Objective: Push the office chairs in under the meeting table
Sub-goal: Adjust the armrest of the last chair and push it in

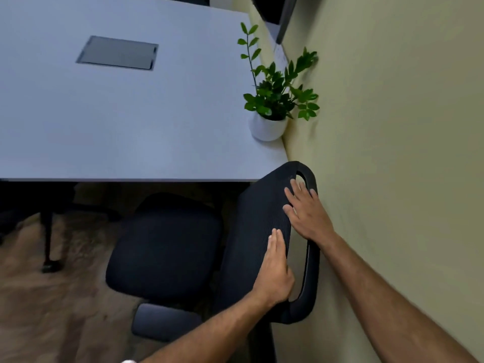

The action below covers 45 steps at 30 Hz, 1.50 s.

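Head view looks down on a black office chair [167, 247] standing at the near right corner of a pale grey meeting table [131, 121], close beside a yellowish wall [392, 127]. Its seat faces left along the table edge and lies mostly outside the tabletop, while its mesh backrest [256, 231] runs beside the wall, with its top end touching or overlapping the table corner. The left hand [275, 271] lies flat on the backrest, fingers together and stretched out, not clamped on anything. The right hand [306, 210] rests further up, fingers spread apart over the backrest and its frame. One armrest [165, 320] shows below the seat. On the table, a potted plant [272, 100] in a white pot stands against the wall, and a grey cable hatch [117, 52] sits mid-table. A table leg [48, 239] stands on brownish carpet [39, 310].
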{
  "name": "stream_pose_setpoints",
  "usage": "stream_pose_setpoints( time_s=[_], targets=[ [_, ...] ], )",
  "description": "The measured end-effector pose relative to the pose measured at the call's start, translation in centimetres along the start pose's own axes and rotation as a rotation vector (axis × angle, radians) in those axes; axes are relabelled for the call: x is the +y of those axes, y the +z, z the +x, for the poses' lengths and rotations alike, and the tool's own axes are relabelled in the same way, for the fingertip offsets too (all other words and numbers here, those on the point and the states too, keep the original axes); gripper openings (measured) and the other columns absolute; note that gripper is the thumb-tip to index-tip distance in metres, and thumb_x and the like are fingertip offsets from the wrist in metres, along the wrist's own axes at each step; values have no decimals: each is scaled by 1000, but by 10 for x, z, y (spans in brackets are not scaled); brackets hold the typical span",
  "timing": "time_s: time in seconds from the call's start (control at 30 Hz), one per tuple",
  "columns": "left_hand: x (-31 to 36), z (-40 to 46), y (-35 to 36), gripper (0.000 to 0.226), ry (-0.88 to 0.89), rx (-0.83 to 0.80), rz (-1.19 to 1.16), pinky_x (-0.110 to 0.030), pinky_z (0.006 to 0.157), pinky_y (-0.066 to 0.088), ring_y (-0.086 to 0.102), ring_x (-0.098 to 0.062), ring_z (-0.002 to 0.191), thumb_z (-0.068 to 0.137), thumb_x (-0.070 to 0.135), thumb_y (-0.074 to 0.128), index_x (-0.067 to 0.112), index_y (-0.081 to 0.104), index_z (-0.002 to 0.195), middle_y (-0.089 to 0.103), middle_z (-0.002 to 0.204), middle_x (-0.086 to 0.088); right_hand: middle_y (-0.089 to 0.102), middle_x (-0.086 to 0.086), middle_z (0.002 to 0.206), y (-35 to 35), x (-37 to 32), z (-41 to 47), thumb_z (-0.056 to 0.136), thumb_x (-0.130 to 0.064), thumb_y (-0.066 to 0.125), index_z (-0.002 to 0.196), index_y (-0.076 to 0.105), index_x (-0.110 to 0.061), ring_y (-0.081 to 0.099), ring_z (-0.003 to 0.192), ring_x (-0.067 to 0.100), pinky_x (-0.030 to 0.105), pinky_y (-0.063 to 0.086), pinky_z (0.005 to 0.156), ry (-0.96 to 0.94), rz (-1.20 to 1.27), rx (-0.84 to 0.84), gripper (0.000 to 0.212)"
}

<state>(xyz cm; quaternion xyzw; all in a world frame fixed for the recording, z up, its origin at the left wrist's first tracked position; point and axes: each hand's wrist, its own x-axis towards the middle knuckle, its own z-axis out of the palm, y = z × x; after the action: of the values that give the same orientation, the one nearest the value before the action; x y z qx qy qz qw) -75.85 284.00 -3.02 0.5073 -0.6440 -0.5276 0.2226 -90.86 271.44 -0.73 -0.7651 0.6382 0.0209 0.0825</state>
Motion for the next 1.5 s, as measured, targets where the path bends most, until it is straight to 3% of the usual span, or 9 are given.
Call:
stream_pose_setpoints(
  time_s=[0.23,0.37,0.5,0.57,0.63,0.77,0.9,1.27,1.5],
  targets=[
    [-21,-54,-15,78,-48,-146,52,-26,122,-2,-7,-20,155,95,-5,36,9,-4,161,-5,170,-9,7,-2,170,17,-29,-68,102,-52,26,159,23,-19,-5,156,22,47,-2,125,144,7,-65,66],
    [-38,-120,-47,74,-139,-189,180,-31,124,9,7,-18,155,98,5,42,11,5,162,4,170,-8,20,-7,167,25,-57,-131,100,-61,30,155,36,-28,-4,156,18,43,-3,124,28,39,-123,64],
    [-65,-186,-96,66,-285,-167,405,-35,115,31,39,-28,144,100,36,45,20,24,160,34,163,-10,33,-8,163,25,-76,-183,104,-52,39,152,41,-32,11,155,15,40,-3,123,-131,6,-130,53],
    [-79,-202,-124,66,-345,-136,572,-40,101,44,55,-33,127,91,56,43,24,46,149,54,146,-12,41,-7,158,26,-82,-193,104,-49,41,150,44,-31,24,151,15,40,6,123,-161,7,-104,50],
    [-94,-221,-150,67,-364,-84,717,-41,86,46,61,-35,113,84,63,39,23,61,133,64,131,-12,53,-6,149,28,-90,-201,103,-51,42,146,51,-29,40,140,15,38,20,118,-196,-20,-64,49],
    [-122,-264,-197,59,-367,73,877,-39,73,40,64,-32,99,84,58,35,20,71,111,70,114,-10,67,-7,130,37,-132,-222,97,-53,52,132,64,-29,59,120,18,37,40,100,-178,36,-5,43],
    [-133,-283,-220,52,-352,164,941,-37,71,40,65,-31,94,86,53,38,19,73,103,71,107,-9,73,-12,117,53,-169,-245,87,-63,42,118,71,-33,65,108,18,37,42,90,-101,61,88,52],
    [-148,-359,-190,48,-305,204,921,-35,66,42,58,-23,75,83,54,37,21,72,91,70,90,-2,72,-17,114,65,-191,-321,84,-68,40,117,72,-34,63,105,11,33,41,93,-88,109,118,56],
    [-143,-394,-179,43,-335,219,900,-35,72,48,63,-22,83,84,51,41,23,72,96,69,93,0,66,-18,125,65,-205,-347,87,-66,37,126,65,-36,58,116,7,35,34,103,-99,59,62,57]
  ],
)
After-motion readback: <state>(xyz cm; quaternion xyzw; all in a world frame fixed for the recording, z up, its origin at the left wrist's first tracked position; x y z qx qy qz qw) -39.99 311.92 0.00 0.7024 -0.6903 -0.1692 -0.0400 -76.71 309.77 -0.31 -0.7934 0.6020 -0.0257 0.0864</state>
